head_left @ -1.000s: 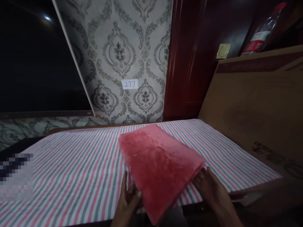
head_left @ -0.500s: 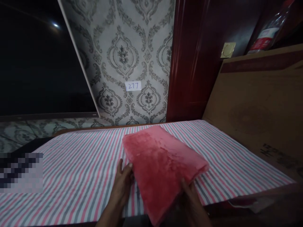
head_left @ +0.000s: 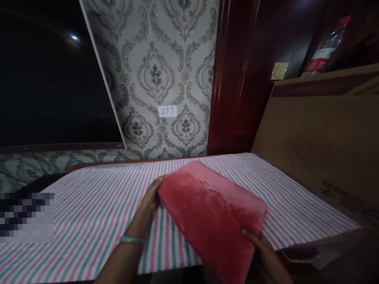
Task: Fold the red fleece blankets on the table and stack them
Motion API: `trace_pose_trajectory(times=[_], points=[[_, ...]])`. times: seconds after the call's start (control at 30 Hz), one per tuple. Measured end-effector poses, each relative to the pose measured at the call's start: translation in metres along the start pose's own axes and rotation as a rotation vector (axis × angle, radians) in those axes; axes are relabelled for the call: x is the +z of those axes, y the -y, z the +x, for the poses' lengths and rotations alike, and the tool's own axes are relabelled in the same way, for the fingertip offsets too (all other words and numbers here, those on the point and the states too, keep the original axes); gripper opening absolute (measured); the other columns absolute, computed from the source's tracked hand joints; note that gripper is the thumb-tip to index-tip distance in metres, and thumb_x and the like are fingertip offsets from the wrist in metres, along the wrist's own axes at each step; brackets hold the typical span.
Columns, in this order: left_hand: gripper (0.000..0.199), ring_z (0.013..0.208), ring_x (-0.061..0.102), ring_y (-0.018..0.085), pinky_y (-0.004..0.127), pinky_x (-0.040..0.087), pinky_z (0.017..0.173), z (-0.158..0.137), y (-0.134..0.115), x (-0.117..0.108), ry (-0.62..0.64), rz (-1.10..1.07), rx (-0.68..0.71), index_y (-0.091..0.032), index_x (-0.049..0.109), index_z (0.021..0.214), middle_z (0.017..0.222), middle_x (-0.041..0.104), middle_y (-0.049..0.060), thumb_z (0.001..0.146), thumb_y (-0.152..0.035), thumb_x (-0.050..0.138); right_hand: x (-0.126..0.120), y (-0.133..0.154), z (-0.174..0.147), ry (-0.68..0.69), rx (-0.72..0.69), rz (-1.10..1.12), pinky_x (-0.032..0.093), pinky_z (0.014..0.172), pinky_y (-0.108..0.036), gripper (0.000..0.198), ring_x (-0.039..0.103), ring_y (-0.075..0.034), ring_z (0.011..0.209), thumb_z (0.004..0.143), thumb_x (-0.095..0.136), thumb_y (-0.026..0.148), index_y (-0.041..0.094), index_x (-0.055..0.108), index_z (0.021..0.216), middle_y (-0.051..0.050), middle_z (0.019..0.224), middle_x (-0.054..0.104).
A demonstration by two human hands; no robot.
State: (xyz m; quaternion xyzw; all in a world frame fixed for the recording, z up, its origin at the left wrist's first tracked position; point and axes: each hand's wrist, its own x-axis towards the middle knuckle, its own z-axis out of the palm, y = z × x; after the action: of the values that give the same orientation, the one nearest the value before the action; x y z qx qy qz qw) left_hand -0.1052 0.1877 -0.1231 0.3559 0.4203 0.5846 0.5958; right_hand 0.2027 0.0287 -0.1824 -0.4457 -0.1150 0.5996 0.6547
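Note:
A folded red-pink plush cloth (head_left: 204, 215) lies at a slant over the front of the striped tablecloth (head_left: 97, 213), its lower corner hanging past the front edge. My left hand (head_left: 151, 195) is closed on the cloth's upper left corner, thumb on top and the other fingers partly hidden; a pale bangle (head_left: 132, 239) circles that wrist. On the lower right edge, my right hand (head_left: 260, 246) pinches the cloth with its thumb above and its fingers out of sight underneath.
A large cardboard box (head_left: 319, 130) borders the table on the right, with a plastic bottle (head_left: 321, 57) standing behind its top edge. Patterned wallpaper with a "277" label (head_left: 167, 111) rises behind. A dark television screen (head_left: 53, 86) stands at the left.
My left hand has moved up and now grips the upper left corner. My right hand has shifted right along the lower edge, and the cloth has turned and slid slightly right.

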Motion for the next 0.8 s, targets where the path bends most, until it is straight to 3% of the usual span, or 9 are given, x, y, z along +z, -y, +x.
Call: trace_pose_trajectory(times=[0.1, 0.17, 0.37, 0.57, 0.63, 0.7, 0.8], points=[[0.04, 0.09, 0.073, 0.022, 0.031, 0.056, 0.087, 0.001, -0.001, 0.0, 0.132, 0.06, -0.083, -0.014, 0.074, 0.104, 0.096, 0.077, 0.011, 0.072, -0.037, 0.081, -0.009, 0.005, 0.001, 0.035, 0.04, -0.014, 0.054, 0.09, -0.053, 0.073, 0.069, -0.039, 0.103, 0.056, 0.086, 0.037, 0.02, 0.067, 0.124, -0.012, 0.107, 0.076], [0.045, 0.089, 0.073, 0.022, 0.03, 0.055, 0.087, 0.001, -0.002, 0.002, 0.153, 0.093, -0.058, -0.013, 0.073, 0.106, 0.097, 0.077, 0.012, 0.069, -0.036, 0.084, -0.005, 0.011, -0.002, 0.062, 0.081, -0.028, 0.054, 0.09, -0.054, 0.063, 0.068, -0.039, 0.105, 0.06, 0.083, 0.042, 0.018, 0.071, 0.117, -0.014, 0.105, 0.076], [0.049, 0.076, 0.071, 0.019, 0.028, 0.056, 0.075, -0.008, -0.026, 0.016, -0.067, -0.011, 0.115, -0.011, 0.072, 0.1, 0.089, 0.078, 0.008, 0.057, -0.027, 0.087, 0.032, 0.049, -0.008, 0.146, -0.065, -0.096, 0.052, 0.091, -0.052, 0.064, 0.07, -0.037, 0.098, 0.055, 0.085, 0.033, 0.021, 0.069, 0.116, -0.011, 0.102, 0.077], [0.047, 0.085, 0.071, 0.018, 0.029, 0.055, 0.085, -0.039, -0.093, 0.025, -0.181, -0.121, 0.406, -0.013, 0.073, 0.101, 0.093, 0.078, 0.006, 0.057, -0.024, 0.085, 0.092, 0.102, 0.011, 0.327, -0.175, -0.234, 0.056, 0.084, -0.046, 0.048, 0.072, -0.031, 0.082, 0.054, 0.083, 0.029, 0.02, 0.07, 0.1, -0.007, 0.09, 0.077], [0.048, 0.092, 0.071, 0.019, 0.028, 0.054, 0.089, -0.056, -0.105, 0.022, -0.203, -0.125, 0.497, -0.014, 0.072, 0.103, 0.098, 0.077, 0.005, 0.059, -0.027, 0.086, 0.109, 0.114, 0.027, 0.411, -0.166, -0.287, 0.057, 0.082, -0.043, 0.041, 0.072, -0.029, 0.079, 0.058, 0.08, 0.03, 0.02, 0.071, 0.097, -0.006, 0.088, 0.077], [0.052, 0.094, 0.071, 0.02, 0.029, 0.055, 0.088, -0.074, -0.1, 0.013, -0.212, -0.103, 0.493, -0.014, 0.071, 0.104, 0.099, 0.077, 0.006, 0.058, -0.032, 0.087, 0.118, 0.118, 0.05, 0.463, -0.164, -0.34, 0.058, 0.08, -0.04, 0.036, 0.072, -0.028, 0.078, 0.062, 0.078, 0.03, 0.021, 0.072, 0.096, -0.005, 0.087, 0.078], [0.058, 0.089, 0.072, 0.024, 0.032, 0.058, 0.08, -0.099, -0.065, -0.012, -0.212, -0.026, 0.271, -0.014, 0.07, 0.104, 0.094, 0.076, 0.008, 0.055, -0.036, 0.091, 0.112, 0.102, 0.094, 0.463, -0.141, -0.437, 0.059, 0.078, -0.038, 0.034, 0.073, -0.027, 0.079, 0.064, 0.077, 0.031, 0.022, 0.072, 0.096, -0.004, 0.087, 0.078]])
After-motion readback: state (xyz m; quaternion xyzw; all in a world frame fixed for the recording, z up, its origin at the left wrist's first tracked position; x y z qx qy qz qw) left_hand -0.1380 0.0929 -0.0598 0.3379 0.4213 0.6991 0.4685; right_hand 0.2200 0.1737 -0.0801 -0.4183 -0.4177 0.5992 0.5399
